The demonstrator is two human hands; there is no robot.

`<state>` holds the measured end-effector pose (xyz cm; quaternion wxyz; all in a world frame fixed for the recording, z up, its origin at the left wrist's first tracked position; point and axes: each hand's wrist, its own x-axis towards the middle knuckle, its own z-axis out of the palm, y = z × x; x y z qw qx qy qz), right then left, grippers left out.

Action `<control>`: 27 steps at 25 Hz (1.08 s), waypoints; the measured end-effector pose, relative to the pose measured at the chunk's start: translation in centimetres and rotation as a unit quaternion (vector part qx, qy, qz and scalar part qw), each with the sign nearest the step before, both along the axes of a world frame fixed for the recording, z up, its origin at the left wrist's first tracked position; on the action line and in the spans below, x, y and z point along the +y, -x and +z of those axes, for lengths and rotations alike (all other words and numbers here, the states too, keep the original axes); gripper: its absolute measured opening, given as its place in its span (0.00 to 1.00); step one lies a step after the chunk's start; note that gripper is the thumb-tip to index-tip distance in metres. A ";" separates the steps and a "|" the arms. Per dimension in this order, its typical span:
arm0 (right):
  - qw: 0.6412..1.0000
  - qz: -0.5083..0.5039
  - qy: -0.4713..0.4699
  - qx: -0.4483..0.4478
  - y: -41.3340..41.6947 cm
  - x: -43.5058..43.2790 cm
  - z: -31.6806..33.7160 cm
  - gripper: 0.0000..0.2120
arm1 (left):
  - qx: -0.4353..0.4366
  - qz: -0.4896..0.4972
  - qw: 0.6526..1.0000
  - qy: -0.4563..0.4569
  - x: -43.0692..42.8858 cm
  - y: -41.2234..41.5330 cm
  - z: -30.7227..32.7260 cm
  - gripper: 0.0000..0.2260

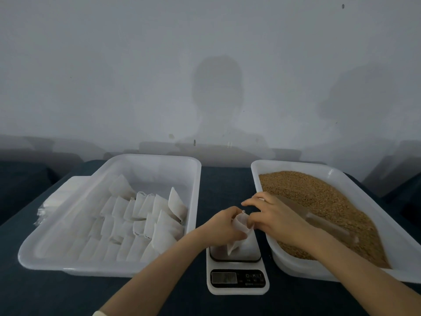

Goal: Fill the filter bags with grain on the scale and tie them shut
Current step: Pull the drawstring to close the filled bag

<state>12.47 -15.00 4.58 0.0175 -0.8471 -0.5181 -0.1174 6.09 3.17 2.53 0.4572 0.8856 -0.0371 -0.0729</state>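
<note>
Head view: left hand [224, 226] is curled round the neck of one filter bag [235, 245], holding it upright. The right hand [271, 215] meets it at the bag mouth, with its fingers bent in toward the gathered top. Whether they pinch a drawstring or only the fabric cannot be told, as no cord is resolved. Judged step: closing or tying the bag. Risk 1: if the left hand's grip slackens before the neck is cinched, the mouth could gape and grain drop onto the scale [237, 286] or the dark worktop [223, 183], so the weighed portion would come up short. Risk 2: a downward pull on the neck loads the platform, so any reading taken now would be unreliable; the display [224, 277] is too dim to read. Risk 3: a sideways tug could tip the bag off the platform edge. Position: the bag's neck lies inside the left hand and just left of the right hand's fingertips, while its lower body hangs below both hands and rests on the scale platform. Outward: the right forearm crosses the near rim of the grain tray [257, 169], where grain [319, 197] lies heaped with a scoop [319, 221] resting on it, so a careless withdrawal could catch that rim. To the left is a second tray [109, 267] holding rows of bags [145, 215], with a stack of flat bags [52, 201] just beyond its outer side.
</note>
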 end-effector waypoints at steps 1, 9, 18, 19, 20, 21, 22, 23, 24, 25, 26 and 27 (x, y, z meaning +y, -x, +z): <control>1.000 0.002 -0.015 0.022 -0.2 0.2 -0.2 0.06 | -0.006 0.013 1.000 0.005 0.0 0.2 0.0 0.27; 0.964 -0.064 -0.140 0.218 1.7 1.8 0.3 0.06 | -0.048 0.128 0.985 -0.104 0.1 2.7 -0.4 0.09; 0.904 -0.099 -0.199 0.367 2.3 0.4 0.3 0.18 | -0.096 0.121 0.986 -0.067 1.1 2.5 1.0 0.14; 0.909 -0.099 -0.189 0.358 2.3 0.1 0.2 0.17 | -0.093 0.121 0.986 -0.062 1.4 2.5 1.1 0.13; 0.913 -0.101 -0.190 0.348 2.3 0.0 0.2 0.14 | -0.091 0.122 0.987 -0.057 1.7 2.5 1.2 0.13; 0.912 -0.103 -0.202 0.341 2.2 -0.2 0.2 0.11 | -0.091 0.123 0.987 -0.051 2.0 2.5 1.3 0.13; 0.909 -0.106 -0.219 0.337 2.2 -0.4 0.2 0.07 | -0.090 0.123 0.987 -0.041 2.3 2.4 1.5 0.13; 0.905 -0.109 -0.236 0.337 2.2 -0.5 0.3 0.06 | -0.089 0.123 0.988 -0.028 2.5 2.4 1.6 0.13; 0.898 -0.111 -0.253 0.343 2.2 -0.5 0.4 0.05 | -0.090 0.124 0.988 -0.017 2.7 2.4 1.7 0.14; 0.889 -0.111 -0.271 0.353 2.3 -0.4 0.6 0.05 | -0.094 0.124 0.988 -0.011 2.8 2.3 1.8 0.14; 0.881 -0.111 -0.289 0.357 2.4 -0.3 0.7 0.06 | -0.099 0.125 0.987 -0.013 2.8 2.3 1.9 0.14; 0.877 -0.114 -0.306 0.351 2.4 -0.2 0.8 0.08 | -0.106 0.125 0.986 -0.018 2.8 2.3 1.9 0.14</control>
